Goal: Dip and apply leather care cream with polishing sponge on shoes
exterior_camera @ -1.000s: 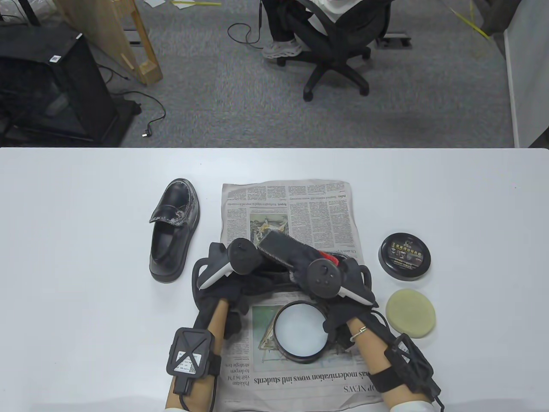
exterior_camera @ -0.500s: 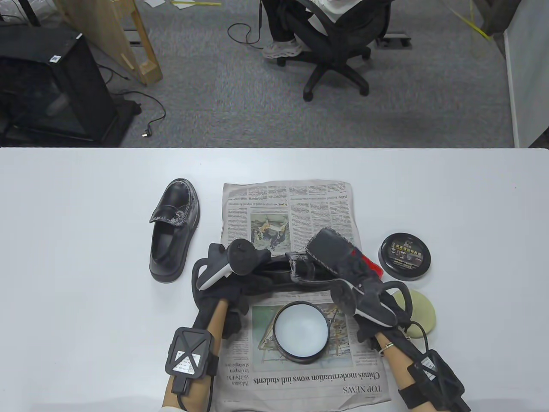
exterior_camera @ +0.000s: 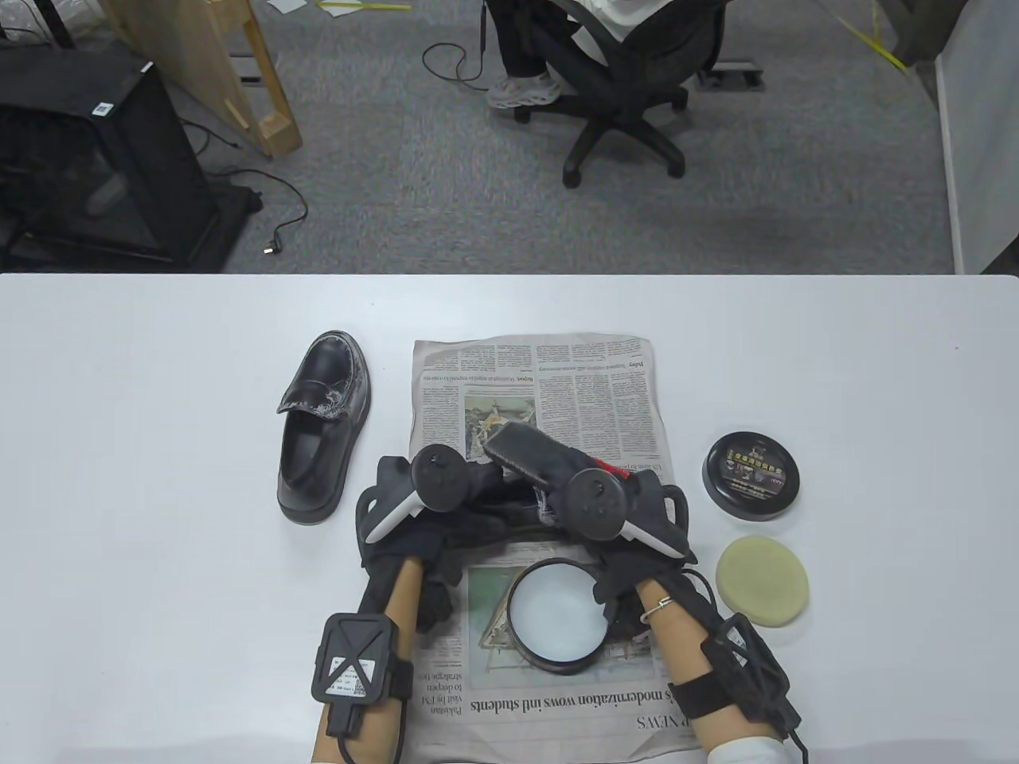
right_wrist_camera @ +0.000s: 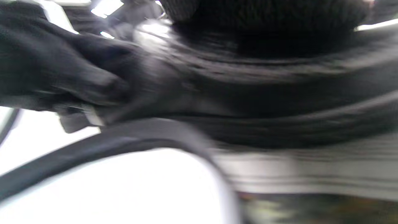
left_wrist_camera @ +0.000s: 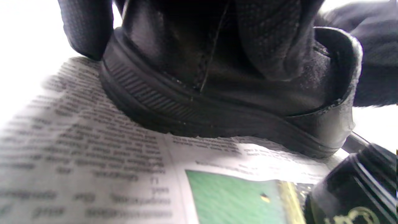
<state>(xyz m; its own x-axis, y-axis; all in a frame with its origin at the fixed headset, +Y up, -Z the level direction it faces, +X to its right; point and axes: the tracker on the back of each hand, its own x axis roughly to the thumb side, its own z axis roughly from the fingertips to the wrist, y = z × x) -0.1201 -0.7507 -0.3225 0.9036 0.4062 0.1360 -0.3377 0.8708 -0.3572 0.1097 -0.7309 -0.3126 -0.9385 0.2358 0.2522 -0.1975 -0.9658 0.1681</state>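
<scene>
Counter (exterior_camera: pixel 119 477): newspaper (exterior_camera: pixel 557 374), loose shoe (exterior_camera: pixel 322 430), lid (exterior_camera: pixel 751 476), sponge (exterior_camera: pixel 762 581), open tin (exterior_camera: pixel 557 617); my hands (exterior_camera: pixel 446 493) hold second shoe (exterior_camera: pixel 517 505).

Grey carpet (exterior_camera: pixel 398 199) behind the white table (exterior_camera: pixel 119 477); a black swivel chair (exterior_camera: pixel 629 95); a black cabinet (exterior_camera: pixel 87 151).

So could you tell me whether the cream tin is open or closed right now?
Open. The tin sits on the newspaper with its pale cream exposed, and its black lid lies apart on the table.

Both forearms reach toward 12 o'clock (trackers up); the left hand (exterior_camera: pixel 422 509) and the right hand (exterior_camera: pixel 605 509) close their grip, fingers curled.
</scene>
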